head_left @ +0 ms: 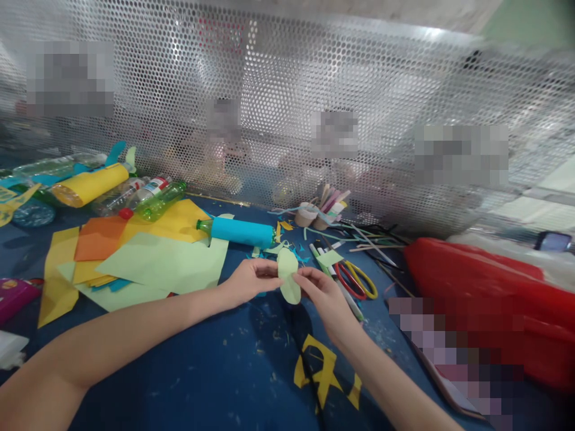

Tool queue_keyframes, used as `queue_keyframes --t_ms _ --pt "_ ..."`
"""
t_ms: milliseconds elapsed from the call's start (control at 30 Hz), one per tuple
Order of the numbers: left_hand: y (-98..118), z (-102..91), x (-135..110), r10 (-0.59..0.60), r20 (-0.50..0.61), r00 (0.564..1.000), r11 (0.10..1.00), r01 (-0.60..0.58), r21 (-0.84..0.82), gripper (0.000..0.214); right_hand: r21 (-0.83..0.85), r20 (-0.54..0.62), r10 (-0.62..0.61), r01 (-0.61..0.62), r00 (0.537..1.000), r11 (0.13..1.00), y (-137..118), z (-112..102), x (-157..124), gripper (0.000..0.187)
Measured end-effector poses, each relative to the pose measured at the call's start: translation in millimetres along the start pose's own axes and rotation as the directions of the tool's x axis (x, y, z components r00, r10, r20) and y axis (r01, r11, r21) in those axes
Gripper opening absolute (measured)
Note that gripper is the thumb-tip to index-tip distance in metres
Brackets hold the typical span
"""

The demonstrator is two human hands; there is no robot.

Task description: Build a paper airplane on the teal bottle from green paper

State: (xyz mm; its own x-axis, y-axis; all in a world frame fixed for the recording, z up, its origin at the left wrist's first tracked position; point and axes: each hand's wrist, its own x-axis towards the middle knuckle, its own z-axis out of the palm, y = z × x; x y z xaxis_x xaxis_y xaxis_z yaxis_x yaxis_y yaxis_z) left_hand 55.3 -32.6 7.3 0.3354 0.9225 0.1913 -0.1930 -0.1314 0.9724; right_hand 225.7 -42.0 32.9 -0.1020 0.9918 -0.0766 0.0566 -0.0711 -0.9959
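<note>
A pale green oval paper cutout (pixel 288 276) is held up above the blue table between both hands. My left hand (pixel 254 280) pinches its left edge between thumb and fingers. From the other side, my right hand (pixel 320 291) grips the right edge the same way. Just behind lies a green plastic bottle (pixel 242 231) wrapped in blue paper, with small blue and green scraps about its base. To the right of my right hand rest scissors (pixel 354 280) with red and yellow handles, beside several markers (pixel 344 290).
Sheets of green paper (pixel 162 263), orange paper (pixel 99 238) and yellow paper lie at left. Behind them are plastic bottles (pixel 162 200). Yellow cut-out scraps (pixel 326 359) lie in front. A red plastic bag (pixel 485 299) and a phone (pixel 440 365) are at right. A perforated metal screen (pixel 278 102) bounds the back.
</note>
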Motion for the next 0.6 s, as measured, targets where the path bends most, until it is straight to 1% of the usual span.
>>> queue_keyframes --t_ms 167,333,433,600 --pt "-0.9 -0.1 0.9 -0.006 -0.043 0.999 0.999 0.007 0.037 0.028 0.009 0.012 0.025 -0.025 1.0 1.0 -1.3 1.4 -0.4 0.035" --pt "-2.8 -1.3 2.2 -0.016 -0.115 0.993 0.996 0.025 0.082 0.025 -0.115 0.016 -0.012 0.014 1.0 0.993 -1.0 0.3 -0.2 0.031" --pt "-2.4 -1.6 1.3 0.031 -0.136 0.99 0.992 -0.013 0.128 0.023 -0.171 0.012 -0.068 0.069 0.998 0.983 -0.5 0.1 -0.1 0.031" --pt "3.2 -1.8 -1.8 0.137 -0.105 0.985 0.961 -0.106 0.255 0.019 -0.281 0.052 -0.215 0.221 0.975 0.934 2.3 -0.6 0.3 0.025"
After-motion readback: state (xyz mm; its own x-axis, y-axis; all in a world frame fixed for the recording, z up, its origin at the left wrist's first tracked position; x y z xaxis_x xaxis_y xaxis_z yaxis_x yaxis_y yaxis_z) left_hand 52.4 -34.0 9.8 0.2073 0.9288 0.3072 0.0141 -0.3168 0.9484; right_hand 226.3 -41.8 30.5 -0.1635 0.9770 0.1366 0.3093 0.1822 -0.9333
